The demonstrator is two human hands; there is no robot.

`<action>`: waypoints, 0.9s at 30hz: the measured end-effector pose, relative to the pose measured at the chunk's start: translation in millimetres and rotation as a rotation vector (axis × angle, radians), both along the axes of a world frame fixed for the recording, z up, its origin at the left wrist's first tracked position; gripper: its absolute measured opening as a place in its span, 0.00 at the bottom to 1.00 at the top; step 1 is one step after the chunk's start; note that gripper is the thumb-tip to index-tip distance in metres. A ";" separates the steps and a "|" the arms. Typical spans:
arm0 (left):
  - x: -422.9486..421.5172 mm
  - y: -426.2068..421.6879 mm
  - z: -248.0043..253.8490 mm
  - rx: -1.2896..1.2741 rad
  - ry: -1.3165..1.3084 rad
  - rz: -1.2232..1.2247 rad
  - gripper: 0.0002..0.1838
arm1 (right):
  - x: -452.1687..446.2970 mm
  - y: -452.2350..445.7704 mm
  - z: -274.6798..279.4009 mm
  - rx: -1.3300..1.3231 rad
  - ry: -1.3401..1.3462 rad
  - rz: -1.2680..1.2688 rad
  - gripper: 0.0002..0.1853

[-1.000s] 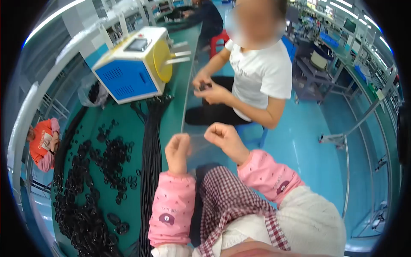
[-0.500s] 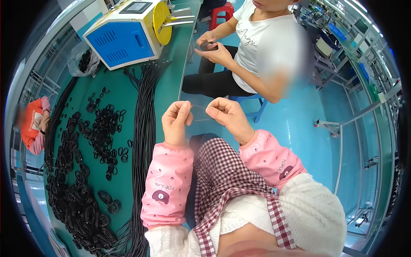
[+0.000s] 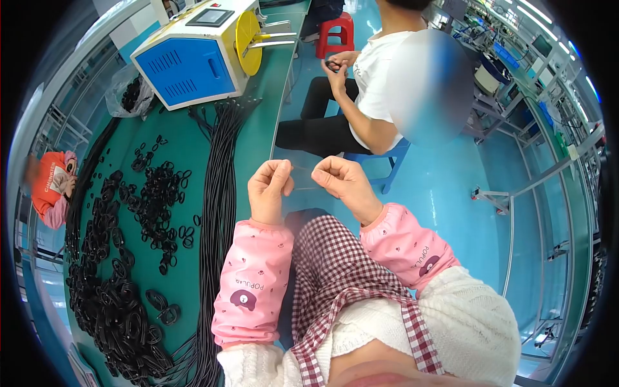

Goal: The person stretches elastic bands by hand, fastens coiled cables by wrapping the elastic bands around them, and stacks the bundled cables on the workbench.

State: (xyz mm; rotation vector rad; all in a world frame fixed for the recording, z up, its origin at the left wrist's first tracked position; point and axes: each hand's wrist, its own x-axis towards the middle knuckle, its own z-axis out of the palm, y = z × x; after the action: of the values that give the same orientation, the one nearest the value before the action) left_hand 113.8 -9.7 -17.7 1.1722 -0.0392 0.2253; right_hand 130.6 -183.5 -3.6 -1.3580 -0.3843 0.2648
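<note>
My left hand (image 3: 268, 187) is raised over my lap, just off the table's edge, with its thumb pressed against its curled fingers. Facing it across a small gap is my right hand (image 3: 345, 186), thumb and forefinger also pinched together. A faint, thin line shows between the two pinches, too fine to identify; what either hand holds cannot be made out. Nearest to my left hand on the table is a long bundle of black cables (image 3: 218, 168). Beyond it lie small black rings (image 3: 161, 203) and a heap of black coiled cables (image 3: 122, 303).
A blue and white machine with a yellow disc (image 3: 187, 71) stands at the far end of the green table (image 3: 193, 271). A co-worker in a white shirt (image 3: 377, 84) sits ahead on a blue stool (image 3: 387, 164), holding a black coil. Another person (image 3: 51, 187) is at the left.
Both my hands have dropped slightly, still pinched and facing each other. The co-worker ahead has turned away and shifted their hands. The items on the table have stayed put.
</note>
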 end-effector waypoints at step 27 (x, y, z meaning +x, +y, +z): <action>3.3 2.6 -15.2 0.017 0.006 -0.058 0.09 | -2.1 -3.1 -16.0 -0.053 -0.067 -0.038 0.09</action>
State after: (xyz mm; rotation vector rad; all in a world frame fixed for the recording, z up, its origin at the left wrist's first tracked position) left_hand 117.1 -7.0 -32.9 1.1872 -0.0701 0.1708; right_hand 128.5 -186.6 -19.5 -1.4273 -0.4100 0.1997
